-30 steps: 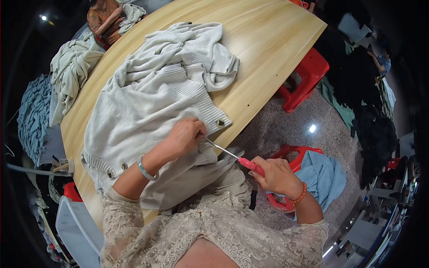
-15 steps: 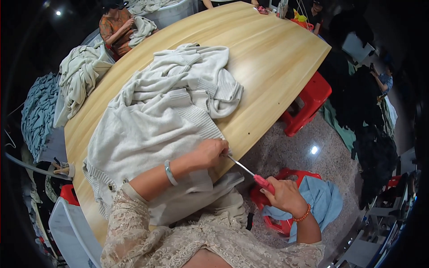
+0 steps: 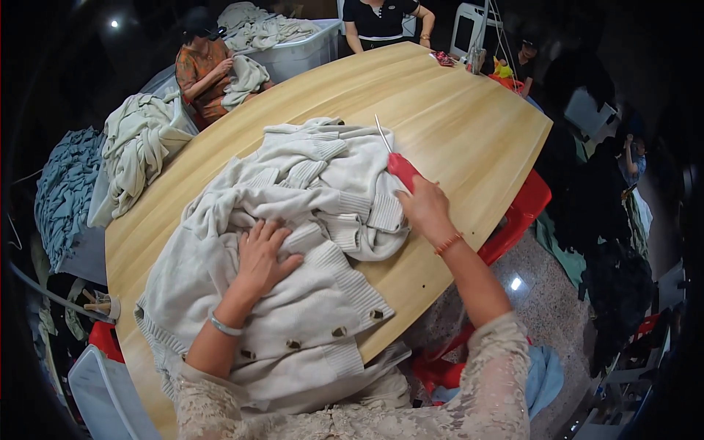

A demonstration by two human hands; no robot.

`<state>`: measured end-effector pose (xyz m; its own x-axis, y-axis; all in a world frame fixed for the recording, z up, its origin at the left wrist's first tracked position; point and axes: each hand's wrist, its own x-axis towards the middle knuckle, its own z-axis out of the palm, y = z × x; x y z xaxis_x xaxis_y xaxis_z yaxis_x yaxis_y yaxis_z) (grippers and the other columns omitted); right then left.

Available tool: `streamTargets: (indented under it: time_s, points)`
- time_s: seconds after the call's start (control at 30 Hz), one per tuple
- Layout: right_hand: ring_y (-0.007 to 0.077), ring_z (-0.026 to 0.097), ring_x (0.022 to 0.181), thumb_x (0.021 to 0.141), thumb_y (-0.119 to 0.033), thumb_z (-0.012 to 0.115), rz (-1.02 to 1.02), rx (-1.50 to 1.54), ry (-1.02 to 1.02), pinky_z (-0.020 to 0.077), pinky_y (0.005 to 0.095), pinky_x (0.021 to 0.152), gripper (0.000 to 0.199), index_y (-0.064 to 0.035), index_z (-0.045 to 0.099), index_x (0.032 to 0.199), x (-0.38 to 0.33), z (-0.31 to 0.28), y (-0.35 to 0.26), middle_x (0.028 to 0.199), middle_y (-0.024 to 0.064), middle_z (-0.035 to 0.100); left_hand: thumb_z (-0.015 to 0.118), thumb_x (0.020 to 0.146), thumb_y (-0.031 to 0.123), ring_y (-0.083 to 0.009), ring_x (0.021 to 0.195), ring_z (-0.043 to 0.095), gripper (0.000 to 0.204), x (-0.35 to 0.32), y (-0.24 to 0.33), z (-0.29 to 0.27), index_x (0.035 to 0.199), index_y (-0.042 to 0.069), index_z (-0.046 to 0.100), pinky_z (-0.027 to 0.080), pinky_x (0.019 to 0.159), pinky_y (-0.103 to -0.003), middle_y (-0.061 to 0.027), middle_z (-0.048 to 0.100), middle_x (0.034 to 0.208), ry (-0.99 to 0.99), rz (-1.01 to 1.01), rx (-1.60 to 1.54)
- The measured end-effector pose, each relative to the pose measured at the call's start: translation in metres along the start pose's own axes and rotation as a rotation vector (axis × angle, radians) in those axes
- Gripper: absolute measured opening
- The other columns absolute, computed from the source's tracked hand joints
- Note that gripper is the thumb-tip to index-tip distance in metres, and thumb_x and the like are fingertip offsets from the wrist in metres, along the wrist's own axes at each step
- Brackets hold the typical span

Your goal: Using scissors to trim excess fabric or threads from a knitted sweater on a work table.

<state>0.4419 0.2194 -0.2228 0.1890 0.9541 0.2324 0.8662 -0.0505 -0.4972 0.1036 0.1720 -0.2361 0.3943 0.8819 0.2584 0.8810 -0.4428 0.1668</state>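
Note:
A cream knitted cardigan [image 3: 293, 242] with dark buttons lies crumpled on a long light wooden table [image 3: 455, 125]. My left hand [image 3: 262, 257] rests flat on its ribbed middle, fingers spread. My right hand [image 3: 424, 207] sits at the cardigan's right edge, gripping a red-handled pointed tool [image 3: 392, 156] whose thin metal tip points away from me over the fabric.
Piles of pale and blue-grey garments [image 3: 95, 176] hang off the table's left side. One person [image 3: 209, 70] sits at the far left holding cloth, another stands at the far end [image 3: 385, 18]. Red plastic stools [image 3: 524, 213] stand to the right, and a white bin of clothes [image 3: 293, 40] behind.
My right hand has risen from below the table edge onto the tabletop with the red-handled tool. My left hand has let go of the hem and moved up onto the cardigan's middle.

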Motion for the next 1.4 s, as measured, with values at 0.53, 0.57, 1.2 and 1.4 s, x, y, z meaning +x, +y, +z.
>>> streamTargets:
  time_s: [0.53,0.57,1.2,1.4]
  points:
    - [0.0395,0.069,0.091,0.084,-0.015,0.056,0.402,-0.436,0.237,0.0545,0.0492,0.081,0.023,0.0013,0.066,0.097,0.075,-0.015,0.181,0.096,0.0265,0.069,0.079,0.071,0.036,-0.0351,0.12,0.047,0.051,0.003,0.008,-0.009,0.111,0.01,0.065,0.037,0.097,-0.047,-0.0118,0.057,0.118,0.04,-0.028,-0.044]
    - [0.0403,0.068,0.091,0.084,-0.015,0.056,0.413,-0.436,0.244,0.0541,0.0496,0.082,0.024,0.0018,0.067,0.096,0.064,-0.023,0.184,0.097,0.0272,0.068,0.079,0.071,0.036,-0.0351,0.12,0.047,0.051,0.004,0.008,-0.011,0.111,0.009,0.065,0.037,0.097,-0.047,-0.0122,0.057,0.118,0.029,-0.042,-0.046]
    - [0.0033,0.046,0.055,0.09,-0.032,0.071,-0.05,0.92,-0.349,0.0384,0.0227,0.048,0.032,-0.0017,0.07,0.1,-0.042,-0.125,-0.038,0.07,-0.0045,0.058,0.089,0.068,0.024,-0.0268,0.133,0.041,0.118,0.009,0.123,-0.025,0.155,0.01,0.011,0.037,0.106,-0.045,-0.0132,0.04,0.145,-0.126,0.047,-1.131]
    - [0.0084,0.061,0.084,0.081,-0.024,0.08,-0.177,0.595,-0.17,0.0501,0.0255,0.078,0.056,0.0047,0.059,0.125,-0.041,-0.104,0.023,0.096,0.006,0.071,0.057,0.097,0.017,-0.0073,0.081,0.063,0.024,0.037,0.081,0.025,0.117,0.004,0.061,0.052,0.071,-0.024,-0.0009,0.068,0.097,-0.118,-0.337,-1.675]
